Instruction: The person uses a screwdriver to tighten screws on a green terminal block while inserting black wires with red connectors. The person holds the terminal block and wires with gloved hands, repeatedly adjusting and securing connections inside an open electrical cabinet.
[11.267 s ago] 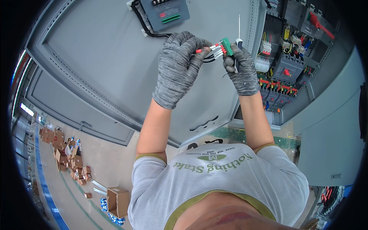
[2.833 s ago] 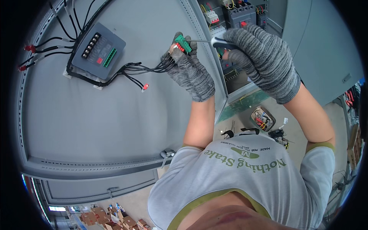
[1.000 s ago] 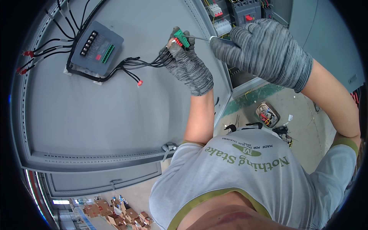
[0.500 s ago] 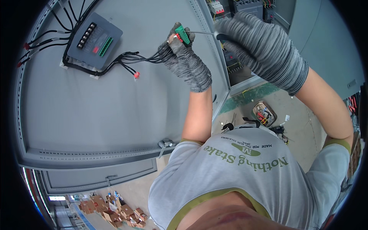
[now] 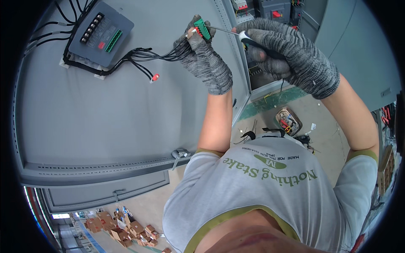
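My left hand (image 5: 203, 61), in a grey knit glove with bare fingertips, pinches a green terminal block (image 5: 202, 29) with red wire ends at its side. Several black wires (image 5: 162, 55) run left from that hand to a harness on the grey panel. In my gloved right hand (image 5: 291, 55) is a screwdriver (image 5: 244, 36) with a black-and-white handle, fingers wrapped round it. Its thin shaft points left and its tip meets the terminal block's right side. A grey meter-like module (image 5: 101, 36) with a green socket is mounted on the panel at the upper left.
The grey cabinet door panel (image 5: 105, 122) fills the left side, with a latch (image 5: 180, 154) at its lower edge. Red-and-black breakers (image 5: 274, 12) sit inside the cabinet behind my right hand. A tool tray (image 5: 288, 121) rests on the floor; cardboard boxes (image 5: 122, 230) lie at lower left.
My right hand's fingers have shifted on the screwdriver handle, showing more of it. The view has moved slightly; the left hand still holds the terminal block.
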`<action>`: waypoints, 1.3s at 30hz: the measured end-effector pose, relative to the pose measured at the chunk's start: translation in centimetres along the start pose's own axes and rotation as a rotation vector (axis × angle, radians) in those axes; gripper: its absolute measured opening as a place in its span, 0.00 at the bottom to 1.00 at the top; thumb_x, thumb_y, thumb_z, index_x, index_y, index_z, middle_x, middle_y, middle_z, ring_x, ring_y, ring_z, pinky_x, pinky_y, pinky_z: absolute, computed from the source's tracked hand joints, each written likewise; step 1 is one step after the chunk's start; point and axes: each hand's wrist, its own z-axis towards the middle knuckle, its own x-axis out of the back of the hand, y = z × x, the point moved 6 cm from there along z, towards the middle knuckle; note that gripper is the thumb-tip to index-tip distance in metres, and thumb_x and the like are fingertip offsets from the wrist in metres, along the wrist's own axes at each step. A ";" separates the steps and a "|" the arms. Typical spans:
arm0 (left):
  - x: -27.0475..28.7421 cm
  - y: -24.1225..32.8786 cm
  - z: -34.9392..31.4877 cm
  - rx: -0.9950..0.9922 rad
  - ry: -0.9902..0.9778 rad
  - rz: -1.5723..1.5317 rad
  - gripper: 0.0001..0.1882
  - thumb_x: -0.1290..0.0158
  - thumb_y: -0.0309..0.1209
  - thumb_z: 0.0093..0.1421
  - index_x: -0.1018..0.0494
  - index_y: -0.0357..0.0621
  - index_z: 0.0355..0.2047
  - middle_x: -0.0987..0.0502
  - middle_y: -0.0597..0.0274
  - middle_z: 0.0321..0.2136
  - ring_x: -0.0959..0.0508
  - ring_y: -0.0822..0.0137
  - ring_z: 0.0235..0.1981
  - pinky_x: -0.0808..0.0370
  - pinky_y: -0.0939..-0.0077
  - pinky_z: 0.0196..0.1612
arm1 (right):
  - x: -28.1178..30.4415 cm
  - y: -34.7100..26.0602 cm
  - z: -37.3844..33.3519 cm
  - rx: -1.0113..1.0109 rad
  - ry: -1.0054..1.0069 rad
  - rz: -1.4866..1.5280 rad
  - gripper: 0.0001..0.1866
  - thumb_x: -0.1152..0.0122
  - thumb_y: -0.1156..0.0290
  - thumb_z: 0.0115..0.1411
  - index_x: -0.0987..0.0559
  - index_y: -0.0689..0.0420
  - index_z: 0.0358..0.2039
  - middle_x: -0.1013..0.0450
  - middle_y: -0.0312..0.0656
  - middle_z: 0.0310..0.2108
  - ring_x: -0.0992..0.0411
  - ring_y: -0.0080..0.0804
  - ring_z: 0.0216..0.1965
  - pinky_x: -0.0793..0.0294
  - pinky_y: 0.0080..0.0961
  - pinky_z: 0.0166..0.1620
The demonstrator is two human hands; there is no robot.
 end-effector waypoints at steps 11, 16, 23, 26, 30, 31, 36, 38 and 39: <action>0.5 0.0 0.2 0.003 0.042 -0.002 0.19 0.50 0.38 0.64 0.29 0.29 0.41 0.23 0.47 0.38 0.23 0.62 0.35 0.22 0.70 0.41 | -1.5 -2.1 1.2 0.099 -0.296 -1.116 0.22 0.45 0.69 0.59 0.27 0.43 0.56 0.26 0.38 0.32 0.25 0.32 0.27 0.24 0.29 0.28; 0.7 -1.0 0.0 -0.024 0.009 0.068 0.22 0.50 0.42 0.65 0.29 0.28 0.40 0.23 0.48 0.35 0.23 0.63 0.34 0.22 0.71 0.40 | -0.8 2.2 0.1 0.201 -0.072 -0.219 0.21 0.48 0.67 0.64 0.30 0.49 0.58 0.30 0.40 0.27 0.31 0.31 0.26 0.29 0.26 0.28; 1.0 -0.7 0.3 -0.062 -0.048 0.070 0.25 0.49 0.46 0.64 0.29 0.29 0.42 0.23 0.48 0.37 0.23 0.62 0.35 0.22 0.70 0.39 | -2.3 1.8 -1.3 -0.682 -0.273 0.995 0.20 0.49 0.64 0.65 0.29 0.53 0.56 0.35 0.32 0.20 0.42 0.16 0.14 0.41 0.15 0.17; 0.5 -0.5 0.0 -0.042 -0.028 -0.034 0.24 0.48 0.46 0.63 0.30 0.32 0.43 0.24 0.46 0.42 0.22 0.60 0.38 0.22 0.66 0.41 | -2.5 2.0 -2.0 -0.679 -0.200 1.104 0.20 0.48 0.65 0.64 0.29 0.56 0.55 0.34 0.32 0.22 0.42 0.14 0.14 0.42 0.13 0.17; 0.1 -0.6 -0.2 0.043 -0.049 -0.108 0.23 0.47 0.45 0.63 0.31 0.35 0.44 0.26 0.45 0.46 0.22 0.57 0.41 0.23 0.62 0.44 | -0.9 1.6 -1.4 -0.361 -0.086 0.403 0.19 0.51 0.66 0.66 0.27 0.54 0.56 0.33 0.33 0.24 0.39 0.16 0.21 0.39 0.14 0.27; 0.1 -0.5 -0.1 0.069 -0.037 -0.122 0.20 0.47 0.43 0.63 0.31 0.36 0.43 0.26 0.44 0.46 0.22 0.56 0.42 0.23 0.62 0.45 | -0.3 1.5 -1.4 -0.206 -0.066 0.159 0.19 0.50 0.68 0.66 0.27 0.55 0.56 0.28 0.36 0.26 0.33 0.20 0.25 0.32 0.17 0.31; -0.2 0.1 -0.5 0.099 0.016 -0.130 0.19 0.46 0.42 0.63 0.31 0.37 0.43 0.26 0.45 0.46 0.23 0.56 0.41 0.23 0.63 0.43 | -0.3 -0.6 -1.9 -0.044 -0.120 -0.408 0.21 0.46 0.73 0.61 0.27 0.51 0.56 0.23 0.45 0.39 0.23 0.41 0.40 0.23 0.32 0.43; -0.3 0.2 -0.5 0.100 0.007 -0.143 0.19 0.46 0.41 0.63 0.31 0.37 0.43 0.26 0.46 0.46 0.23 0.56 0.41 0.23 0.63 0.43 | -0.5 -0.9 -1.7 -0.077 -0.176 -0.512 0.26 0.44 0.75 0.57 0.29 0.48 0.58 0.24 0.43 0.38 0.24 0.41 0.38 0.23 0.32 0.41; -0.2 0.2 -0.4 0.091 0.001 -0.152 0.19 0.46 0.41 0.63 0.31 0.37 0.43 0.26 0.46 0.46 0.23 0.56 0.41 0.23 0.64 0.42 | -0.7 -1.1 -1.7 -0.095 -0.206 -0.566 0.28 0.43 0.75 0.55 0.30 0.46 0.59 0.25 0.42 0.38 0.24 0.41 0.36 0.23 0.33 0.40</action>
